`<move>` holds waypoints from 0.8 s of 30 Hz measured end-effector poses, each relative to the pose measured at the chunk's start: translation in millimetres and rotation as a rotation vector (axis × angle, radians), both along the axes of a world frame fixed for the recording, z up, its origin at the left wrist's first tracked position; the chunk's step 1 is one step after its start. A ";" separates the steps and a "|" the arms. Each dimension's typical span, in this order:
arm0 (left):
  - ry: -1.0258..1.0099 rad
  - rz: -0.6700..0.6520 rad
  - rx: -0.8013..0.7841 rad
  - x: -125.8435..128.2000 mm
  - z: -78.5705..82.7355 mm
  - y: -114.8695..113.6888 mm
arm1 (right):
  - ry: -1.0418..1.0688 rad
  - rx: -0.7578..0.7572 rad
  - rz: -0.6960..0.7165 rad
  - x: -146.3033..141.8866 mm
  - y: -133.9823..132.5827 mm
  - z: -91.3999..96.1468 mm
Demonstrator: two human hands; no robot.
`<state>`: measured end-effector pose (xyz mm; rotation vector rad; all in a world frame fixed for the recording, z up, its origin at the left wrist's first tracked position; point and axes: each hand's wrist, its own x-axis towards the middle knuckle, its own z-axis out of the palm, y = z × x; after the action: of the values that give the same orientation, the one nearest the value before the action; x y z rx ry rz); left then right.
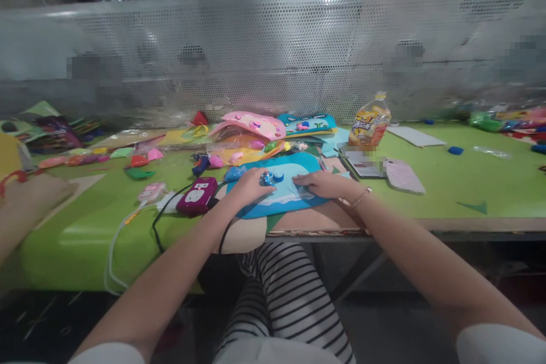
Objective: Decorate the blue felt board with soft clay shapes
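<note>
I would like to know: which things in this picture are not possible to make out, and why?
In the head view:
Left hand's hold on the small blue piece: too small and blurred.
What lies under the blue sheet: hidden by it.
Another person's arm: cut off by the left edge.
Snack bag's small print: blurred.

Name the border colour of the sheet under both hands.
The sheet's border is blue; the head view shows it.
</note>
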<state>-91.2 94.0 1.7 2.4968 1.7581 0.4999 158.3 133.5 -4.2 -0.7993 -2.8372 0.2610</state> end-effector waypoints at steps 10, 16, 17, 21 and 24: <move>0.024 0.091 0.049 16.0 -6.8 12.5 | -0.026 0.021 0.012 -0.5 -0.4 0.6; 0.018 0.097 0.071 21.4 -14.6 19.6 | -0.026 0.028 0.025 -0.2 -0.2 -0.1; 0.014 0.095 0.077 21.9 -15.5 20.5 | -0.025 0.031 0.027 -0.1 -0.2 0.0; 0.002 0.088 0.097 22.3 -16.9 21.7 | -0.026 0.043 0.037 0.9 0.0 0.7; -0.004 0.077 0.103 22.0 -18.1 21.3 | -0.038 0.041 0.057 2.6 0.8 0.5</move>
<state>-69.2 115.4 -16.5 2.4996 1.8793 0.6154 160.9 134.2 -3.6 -0.7231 -2.8945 0.1969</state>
